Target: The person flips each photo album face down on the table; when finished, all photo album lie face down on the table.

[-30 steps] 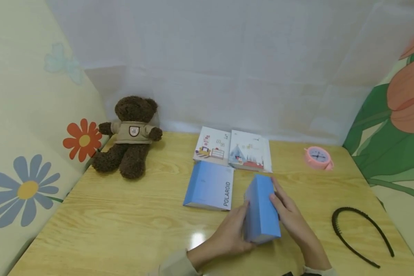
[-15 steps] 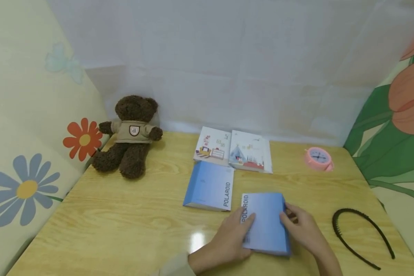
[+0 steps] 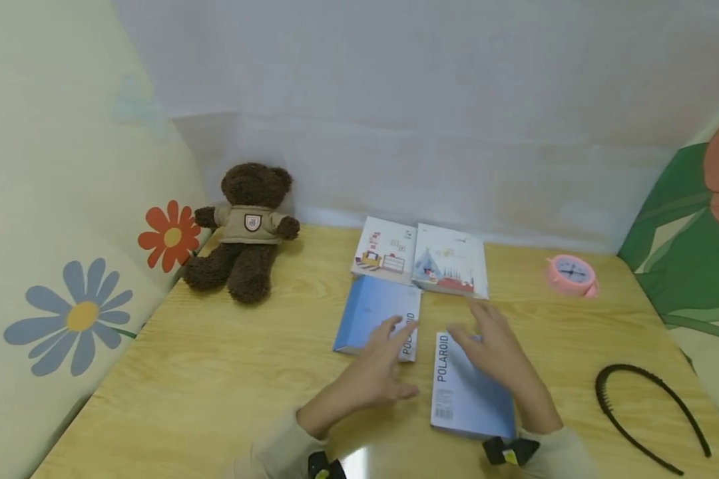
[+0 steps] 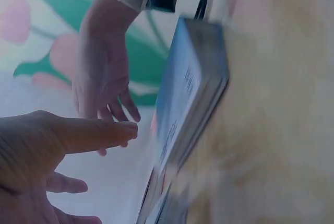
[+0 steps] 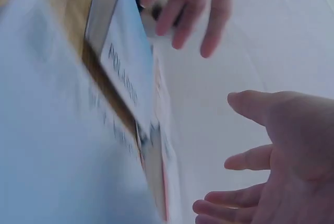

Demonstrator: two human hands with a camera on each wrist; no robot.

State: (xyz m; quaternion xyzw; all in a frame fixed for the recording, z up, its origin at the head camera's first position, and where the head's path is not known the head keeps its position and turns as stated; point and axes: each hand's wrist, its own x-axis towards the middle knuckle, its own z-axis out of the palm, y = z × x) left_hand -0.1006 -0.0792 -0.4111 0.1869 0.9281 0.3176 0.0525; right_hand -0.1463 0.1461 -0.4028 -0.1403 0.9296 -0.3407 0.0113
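A blue book marked POLAROID (image 3: 470,406) lies flat on the table, the nearer of two alike. Above its upper right part hovers my right hand (image 3: 503,352), fingers spread and holding nothing. My left hand (image 3: 371,372) is in the air left of that book, its fingers apart and partly in front of the second blue POLAROID book (image 3: 374,309). In the left wrist view, a gap shows between the near blue book (image 4: 180,93) and both hands. Two white illustrated books, one with furniture (image 3: 386,249) and one with a tent (image 3: 449,259), lie behind the blue pair.
A brown teddy bear (image 3: 251,226) in a beige top sits at the back left. Toward the back right stands a pink alarm clock (image 3: 571,274). A black headband (image 3: 647,412) lies at the right of the wooden table (image 3: 228,372). White cloth hangs behind.
The near blue book, gripped in both hands and turned from its spine to its cover, now lies on the table. Both hands have let go and lifted away. The head view has shifted slightly.
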